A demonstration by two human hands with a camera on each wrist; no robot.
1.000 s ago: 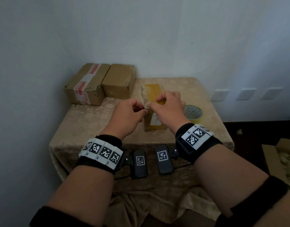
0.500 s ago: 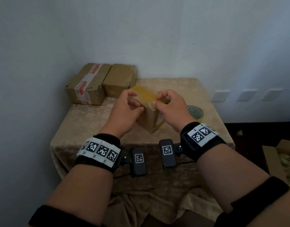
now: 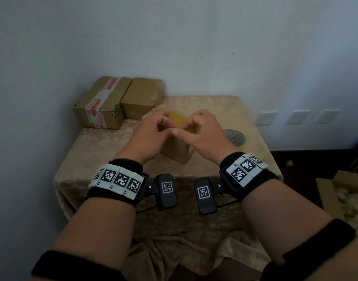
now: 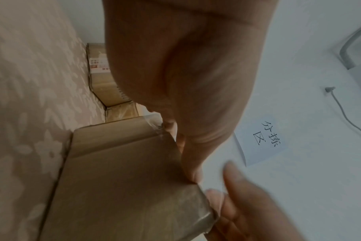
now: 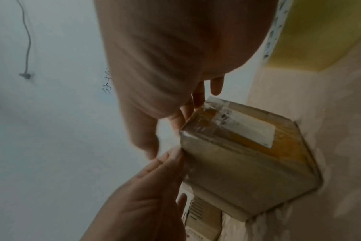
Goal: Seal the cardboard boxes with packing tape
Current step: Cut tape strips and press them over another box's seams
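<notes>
A small cardboard box (image 3: 174, 153) wrapped in yellowish tape sits tilted on the table's middle, one corner toward me. My left hand (image 3: 153, 128) grips its top left edge, fingers curled over the far side. My right hand (image 3: 200, 126) grips the top right edge the same way. Both thumbs meet on the near upper edge. In the left wrist view my thumb lies along the edge of the box (image 4: 124, 179). The right wrist view shows the box (image 5: 247, 154) with a white label under tape. A roll of packing tape (image 3: 234, 136) lies just right of my right hand.
Two more cardboard boxes stand at the table's back left, one with red-printed tape (image 3: 101, 104), one plain (image 3: 141, 98). The table (image 3: 97, 155) has a beige patterned cloth and stands against a white wall. An open carton (image 3: 346, 191) sits on the floor at right.
The box has been turned and tipped from lying lengthwise to corner-on. My hands moved from pinching at its near end to gripping its top edges, thumbs touching.
</notes>
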